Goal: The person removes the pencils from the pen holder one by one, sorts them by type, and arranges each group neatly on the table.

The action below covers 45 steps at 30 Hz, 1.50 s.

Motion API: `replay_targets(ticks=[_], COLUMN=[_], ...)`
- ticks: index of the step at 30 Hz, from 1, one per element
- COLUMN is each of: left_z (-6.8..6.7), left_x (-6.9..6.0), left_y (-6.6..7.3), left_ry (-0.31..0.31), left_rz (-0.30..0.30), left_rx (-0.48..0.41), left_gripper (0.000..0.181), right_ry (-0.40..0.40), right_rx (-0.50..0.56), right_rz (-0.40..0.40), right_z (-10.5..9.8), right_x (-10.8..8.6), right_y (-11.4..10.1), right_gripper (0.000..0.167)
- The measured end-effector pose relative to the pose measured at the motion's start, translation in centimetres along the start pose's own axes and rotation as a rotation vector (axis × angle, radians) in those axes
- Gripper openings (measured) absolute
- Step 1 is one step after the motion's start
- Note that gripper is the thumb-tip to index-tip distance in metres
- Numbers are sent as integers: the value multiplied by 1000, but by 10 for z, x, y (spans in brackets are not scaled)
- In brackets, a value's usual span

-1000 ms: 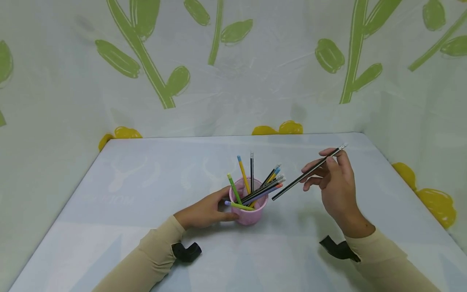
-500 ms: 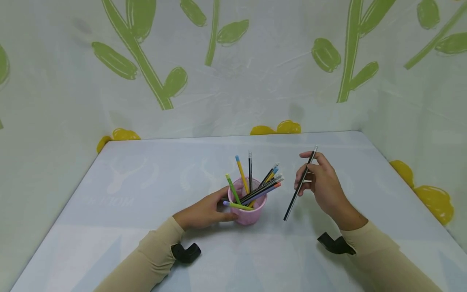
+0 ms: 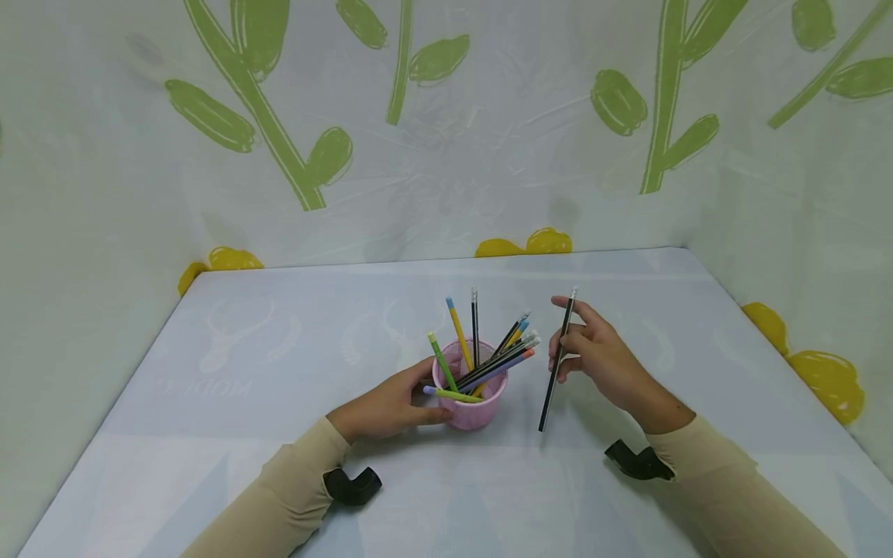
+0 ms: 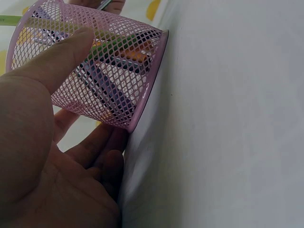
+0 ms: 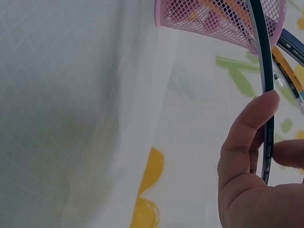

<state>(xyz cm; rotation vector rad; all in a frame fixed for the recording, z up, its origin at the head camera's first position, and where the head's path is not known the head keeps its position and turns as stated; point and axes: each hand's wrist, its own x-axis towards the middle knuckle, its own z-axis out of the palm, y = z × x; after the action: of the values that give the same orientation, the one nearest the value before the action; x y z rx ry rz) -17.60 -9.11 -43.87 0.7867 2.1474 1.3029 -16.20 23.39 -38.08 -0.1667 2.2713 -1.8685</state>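
A pink mesh pencil cup (image 3: 473,420) stands upright on the table, filled with several pencils leaning various ways. My left hand (image 3: 387,403) holds it from the left, and in the left wrist view the thumb (image 4: 64,57) lies across the mesh while other fingers reach round behind. To the right of the cup, my right hand (image 3: 607,368) pinches a black pencil (image 3: 548,399) between thumb and fingers. The pencil hangs above the table, nearly vertical, its eraser end up and its lower end apart from the cup. A yellow-green pencil (image 3: 456,395) lies across the cup's rim.
The pale table (image 3: 279,341) runs back to a wall sheet (image 3: 488,170) printed with green leaves and yellow shapes. Black camera mounts sit at both wrists, the left mount (image 3: 352,487) and the right mount (image 3: 638,460).
My right hand has moved left, and the black pencil has swung from a slant to nearly vertical, its lower end dropping. My left hand and the cup stay in place.
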Motion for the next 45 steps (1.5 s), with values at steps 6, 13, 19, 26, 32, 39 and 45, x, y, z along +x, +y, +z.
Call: replay_targets(ticks=[6, 13, 19, 26, 32, 39, 45], left_z=[1, 1, 0, -1, 0, 1, 0], left_x=[0, -1, 0, 1, -1, 0, -1], left_y=[0, 1, 2, 2, 2, 0, -1], left_ry=[3, 8, 9, 8, 7, 5, 9], left_rz=[-10, -18, -20, -22, -20, -10, -3], left_rx=[8, 5, -1, 1, -14, -22, -7], left_gripper=[66, 65, 69, 66, 70, 68, 69], right_ry=[-73, -157, -173, -238, -253, -259, -272], right_rx=[-92, -178, -243, -315, -328, -346, -440], right_rz=[51, 63, 117, 146, 161, 170, 142], right_z=[-3, -3, -5, -6, -5, -3, 0], right_x=[1, 2, 6, 8, 8, 7, 7], right_y=[5, 11, 14, 18, 23, 28, 27], right_gripper=[73, 80, 84, 91, 93, 94, 79])
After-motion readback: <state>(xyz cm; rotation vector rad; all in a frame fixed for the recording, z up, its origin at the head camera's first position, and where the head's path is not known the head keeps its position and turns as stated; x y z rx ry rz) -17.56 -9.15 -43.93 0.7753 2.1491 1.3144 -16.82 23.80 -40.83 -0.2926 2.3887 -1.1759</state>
